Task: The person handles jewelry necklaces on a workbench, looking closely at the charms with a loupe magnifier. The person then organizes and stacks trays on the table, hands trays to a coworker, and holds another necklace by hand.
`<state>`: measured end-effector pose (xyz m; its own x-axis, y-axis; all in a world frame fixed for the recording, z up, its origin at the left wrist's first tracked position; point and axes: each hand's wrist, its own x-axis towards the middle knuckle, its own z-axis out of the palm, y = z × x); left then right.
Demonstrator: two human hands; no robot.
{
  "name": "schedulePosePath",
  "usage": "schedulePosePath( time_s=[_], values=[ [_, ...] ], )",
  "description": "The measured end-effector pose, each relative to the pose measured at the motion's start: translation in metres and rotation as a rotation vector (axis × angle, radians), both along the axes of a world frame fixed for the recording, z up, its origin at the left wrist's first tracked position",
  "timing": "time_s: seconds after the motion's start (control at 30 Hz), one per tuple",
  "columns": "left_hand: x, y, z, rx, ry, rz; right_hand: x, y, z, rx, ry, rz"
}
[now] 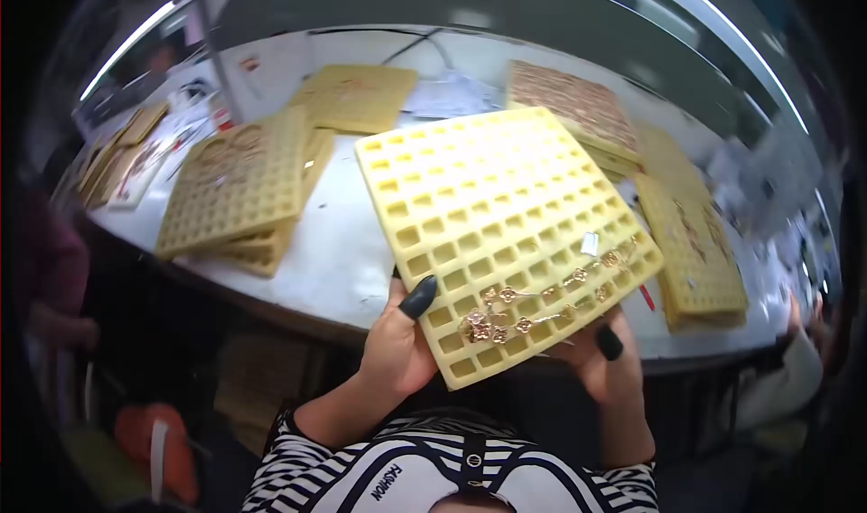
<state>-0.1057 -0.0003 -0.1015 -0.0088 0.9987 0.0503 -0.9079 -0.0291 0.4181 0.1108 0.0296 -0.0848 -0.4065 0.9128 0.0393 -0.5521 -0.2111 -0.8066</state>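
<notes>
A pale yellow tray (492,183) with rows of square pockets is held up, tilted, over the front of the table. My left hand (400,349) grips its left edge, the thumb in a black finger cover lying on the rim. At the near right edge my right hand (603,358) holds the tray from below, a black cover on one digit; its other fingers are partly hidden beneath. Gold-coloured chain jewellery with flower-shaped links (501,332) lies across the nearest pockets. Beside the chain rests a small white tag (590,243).
More yellow trays (239,183) are stacked on the white table (339,233) to the left, with another stack (695,251) at right. A tray covered in reddish pieces (573,102) and papers (452,96) lie at the back. Parts of other people show at both sides.
</notes>
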Motion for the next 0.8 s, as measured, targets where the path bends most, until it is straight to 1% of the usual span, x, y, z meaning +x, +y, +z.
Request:
schedulePosePath(
  time_s=[0.03,0.1,0.13,0.17,0.23,0.27,0.3,0.37,0.4,0.43,0.47,0.5,0.57,0.6,0.63,0.67,0.7,0.77,0.8],
  values=[
    [-0.016,-0.006,-0.005,-0.014,0.027,-0.040,-0.027,-0.017,-0.008,-0.036,-0.136,-0.127],
    [-0.053,-0.023,-0.017,-0.065,0.079,-0.238,-0.066,-0.053,-0.026,0.013,-0.114,-0.260],
    [-0.078,-0.029,-0.019,-0.046,0.096,-0.335,-0.094,-0.068,-0.019,-0.097,-0.116,-0.380],
    [-0.077,-0.027,-0.016,-0.034,0.095,-0.406,-0.088,-0.073,-0.018,-0.092,-0.116,-0.452],
    [-0.076,-0.025,-0.012,0.007,0.210,-0.708,-0.072,-0.084,-0.019,-0.004,0.011,-0.599],
    [-0.074,-0.019,-0.016,0.073,0.250,-0.837,-0.060,-0.090,-0.021,0.049,0.041,-0.636],
    [-0.076,-0.015,-0.013,0.116,0.326,-0.935,-0.051,-0.098,-0.021,0.077,0.062,-0.700],
    [-0.076,0.006,-0.003,0.082,0.469,-1.074,-0.034,-0.115,-0.015,0.141,0.072,-0.841],
    [-0.072,0.015,0.007,0.018,0.491,-0.966,-0.016,-0.121,-0.013,0.198,0.052,-0.878],
    [-0.064,0.027,0.005,0.069,0.574,-0.845,-0.001,-0.129,-0.016,0.238,0.047,-0.913],
    [-0.059,0.048,-0.002,0.047,0.518,-0.856,0.018,-0.137,-0.022,0.205,0.094,-0.974],
    [-0.053,0.069,-0.009,0.025,0.457,-0.864,0.031,-0.145,-0.021,0.245,0.097,-1.008],
    [-0.030,0.099,-0.007,-0.011,0.517,-0.814,0.056,-0.158,-0.019,0.275,0.080,-1.054],
    [-0.014,0.110,-0.004,-0.088,0.533,-0.778,0.070,-0.163,-0.025,0.290,0.142,-1.057],
    [0.002,0.120,0.000,-0.163,0.546,-0.745,0.079,-0.168,-0.025,0.304,0.141,-1.063],
    [0.017,0.133,-0.002,-0.210,0.483,-0.757,0.085,-0.173,-0.024,0.324,0.102,-1.153],
    [0.028,0.146,-0.006,-0.192,0.487,-0.770,0.093,-0.179,-0.025,0.343,0.065,-1.250],
    [0.046,0.165,-0.009,-0.128,0.265,-0.878,0.109,-0.195,-0.026,0.362,0.079,-1.300],
    [0.051,0.168,-0.004,-0.167,0.176,-0.921,0.113,-0.200,-0.025,0.371,0.080,-1.336]
  ],
)
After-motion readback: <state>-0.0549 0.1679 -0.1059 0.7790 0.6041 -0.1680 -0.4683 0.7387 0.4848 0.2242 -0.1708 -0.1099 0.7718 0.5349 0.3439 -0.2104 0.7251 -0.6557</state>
